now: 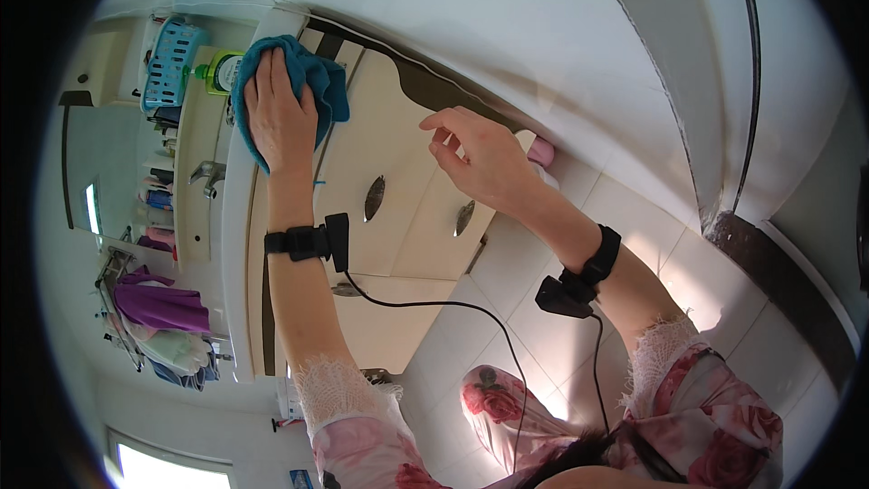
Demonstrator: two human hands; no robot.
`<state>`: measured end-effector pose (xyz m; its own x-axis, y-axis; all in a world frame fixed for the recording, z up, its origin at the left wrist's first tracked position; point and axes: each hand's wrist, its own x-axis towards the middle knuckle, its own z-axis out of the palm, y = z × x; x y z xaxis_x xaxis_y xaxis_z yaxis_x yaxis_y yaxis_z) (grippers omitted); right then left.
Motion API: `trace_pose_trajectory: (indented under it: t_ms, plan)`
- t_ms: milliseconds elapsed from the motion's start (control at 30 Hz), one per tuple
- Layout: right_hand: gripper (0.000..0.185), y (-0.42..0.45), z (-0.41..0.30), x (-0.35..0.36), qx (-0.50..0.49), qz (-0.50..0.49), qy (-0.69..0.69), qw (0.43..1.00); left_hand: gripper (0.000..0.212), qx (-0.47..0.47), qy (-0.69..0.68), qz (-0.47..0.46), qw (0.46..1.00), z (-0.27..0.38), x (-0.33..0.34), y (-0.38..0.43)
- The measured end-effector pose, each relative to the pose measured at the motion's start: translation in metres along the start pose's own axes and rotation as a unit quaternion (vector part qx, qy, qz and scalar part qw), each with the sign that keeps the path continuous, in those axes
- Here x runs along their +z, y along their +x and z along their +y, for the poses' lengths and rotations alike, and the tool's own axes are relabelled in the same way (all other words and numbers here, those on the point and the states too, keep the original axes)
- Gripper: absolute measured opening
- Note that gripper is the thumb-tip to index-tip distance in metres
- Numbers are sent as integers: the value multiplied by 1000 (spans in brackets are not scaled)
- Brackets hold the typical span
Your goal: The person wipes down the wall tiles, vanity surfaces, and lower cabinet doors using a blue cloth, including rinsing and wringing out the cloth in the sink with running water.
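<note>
My left hand [278, 112] lies over a teal cloth [333, 85], pressing it on the end of the white washbasin counter [239, 231]. Part of the cloth hangs past the counter's front edge, over the cream vanity cabinet [363, 142]. Close beside the cloth stands a green pump bottle [220, 73] with a label. My right hand [485, 156] hovers in front of the cabinet doors, fingers loosely bent and apart, with nothing in it. Each wrist wears a black strap with a cabled device.
A metal faucet [209, 175] rises from the basin. Behind it are a blue plastic basket [170, 64], a shelf of toiletries [159, 200] and a mirror [102, 170]. Purple cloth [163, 302] hangs on a rack. A white wall [502, 20] and tiled floor [516, 285] adjoin the cabinet.
</note>
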<state>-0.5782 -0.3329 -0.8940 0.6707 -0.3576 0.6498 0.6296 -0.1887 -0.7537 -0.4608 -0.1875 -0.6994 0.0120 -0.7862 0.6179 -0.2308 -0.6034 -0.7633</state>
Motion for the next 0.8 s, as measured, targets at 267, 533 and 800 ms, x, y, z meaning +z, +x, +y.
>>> trace_pose_trajectory:
  t_ms: [267,533,800]
  plan:
    - [21,-3,0,8,6,-5,-1,1000,47,16,2,23,1000,-5,5,39]
    - [21,-1,2,4,11,-16,-6,1000,45,12,14,-1,1000,-7,-7,2]
    - [22,-4,-3,6,16,-47,-22,999,44,2,21,1,1000,-6,-3,22]
